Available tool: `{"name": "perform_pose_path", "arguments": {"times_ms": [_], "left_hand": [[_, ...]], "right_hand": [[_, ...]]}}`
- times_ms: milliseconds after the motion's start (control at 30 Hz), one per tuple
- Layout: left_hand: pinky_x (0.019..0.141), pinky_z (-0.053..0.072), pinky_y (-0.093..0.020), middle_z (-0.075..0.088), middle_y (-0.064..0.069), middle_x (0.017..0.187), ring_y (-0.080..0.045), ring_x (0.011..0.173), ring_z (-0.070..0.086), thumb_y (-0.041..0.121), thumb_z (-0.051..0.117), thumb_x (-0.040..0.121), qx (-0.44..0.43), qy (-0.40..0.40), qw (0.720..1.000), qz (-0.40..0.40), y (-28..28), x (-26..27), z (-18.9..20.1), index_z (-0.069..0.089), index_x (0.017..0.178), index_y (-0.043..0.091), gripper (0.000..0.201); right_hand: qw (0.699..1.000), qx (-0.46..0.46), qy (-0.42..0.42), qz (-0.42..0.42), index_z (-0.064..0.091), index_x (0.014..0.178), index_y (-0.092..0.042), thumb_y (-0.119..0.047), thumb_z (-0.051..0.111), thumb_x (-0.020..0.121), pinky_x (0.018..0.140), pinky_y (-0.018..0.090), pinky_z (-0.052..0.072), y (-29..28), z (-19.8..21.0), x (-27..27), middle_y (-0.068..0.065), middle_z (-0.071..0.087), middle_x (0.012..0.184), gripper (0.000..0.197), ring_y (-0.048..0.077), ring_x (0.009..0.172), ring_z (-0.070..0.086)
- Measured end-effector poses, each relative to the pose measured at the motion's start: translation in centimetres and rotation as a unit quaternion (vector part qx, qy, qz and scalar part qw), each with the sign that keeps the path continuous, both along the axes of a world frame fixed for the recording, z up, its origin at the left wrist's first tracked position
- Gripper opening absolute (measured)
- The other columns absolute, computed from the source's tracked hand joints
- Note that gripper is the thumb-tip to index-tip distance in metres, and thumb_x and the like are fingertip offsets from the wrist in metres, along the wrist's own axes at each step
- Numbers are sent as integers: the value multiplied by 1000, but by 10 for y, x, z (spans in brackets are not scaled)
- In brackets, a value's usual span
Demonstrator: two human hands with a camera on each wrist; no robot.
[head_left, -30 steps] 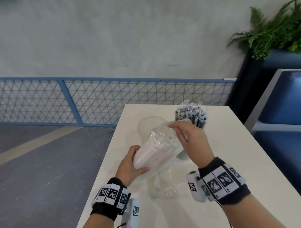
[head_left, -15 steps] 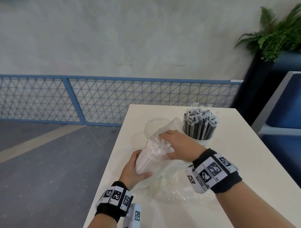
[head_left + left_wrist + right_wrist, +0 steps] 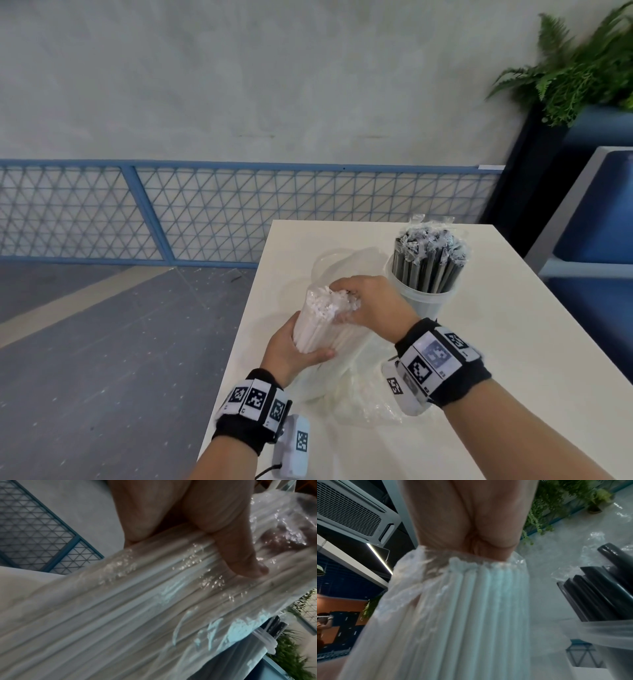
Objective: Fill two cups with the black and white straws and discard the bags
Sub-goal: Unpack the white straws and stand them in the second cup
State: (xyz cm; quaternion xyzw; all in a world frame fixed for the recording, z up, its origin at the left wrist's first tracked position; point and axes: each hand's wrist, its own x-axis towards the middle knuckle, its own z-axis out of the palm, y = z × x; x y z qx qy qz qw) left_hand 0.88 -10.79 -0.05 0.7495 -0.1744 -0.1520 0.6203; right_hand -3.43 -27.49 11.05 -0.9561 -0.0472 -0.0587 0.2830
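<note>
- a white table (image 3: 496, 349) carries everything; its far edge lies near a blue mesh fence, its left edge borders grey floor.
- a clear plastic cup (image 3: 419, 301) stands upright at the far right of the table, packed with black straws (image 3: 428, 265) in clear wrappers that poke out above its rim.
- crumpled clear plastic bags (image 3: 359, 401) lie on the table nearer the person, left of the cup and close to the near left edge.
- another clear cup (image 3: 329, 263) stands just left of the straw-filled one, mostly hidden; whether they touch cannot be told.
</note>
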Motion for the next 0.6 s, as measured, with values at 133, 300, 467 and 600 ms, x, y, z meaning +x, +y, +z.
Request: {"name": "perform_pose_path", "arguments": {"times_ms": [133, 300, 467, 600], "left_hand": [[85, 51, -25, 69, 8, 104, -10, 102, 63, 40, 88, 45, -3, 18, 1000, 3, 0, -2, -1, 57, 105, 35, 68], [78, 50, -18, 69, 6, 101, -10, 99, 65, 18, 87, 57, -14, 26, 999, 19, 1, -5, -2, 58, 100, 31, 54], [81, 51, -24, 70, 1, 104, -13, 99, 66, 18, 87, 58, -35, 30, 998, 50, 4, -3, -3, 60, 104, 26, 54], [78, 52, -19, 70, 4, 106, -7, 99, 65, 23, 86, 58, -47, 19, 997, 60, 7, -5, 2, 58, 112, 26, 60]], "right_hand": [[999, 0, -35, -6, 66, 113, -14, -21, 80, 68, 86, 17, 42, -2, 7, 1, 6, 70, 110, 47, 19, 98, 64], [995, 28, -92, -21, 68, 109, -21, -25, 79, 70, 80, 11, 41, -10, 30, -1, -5, 71, 99, 41, 9, 90, 64], [958, 195, -184, -99, 58, 112, -20, -20, 74, 76, 70, 7, 49, -1, 13, -7, -13, 54, 101, 40, -3, 93, 54], [954, 215, -138, -157, 50, 118, -10, -22, 77, 72, 78, 18, 54, 13, -14, -4, 4, 52, 114, 55, 8, 97, 53]]}}
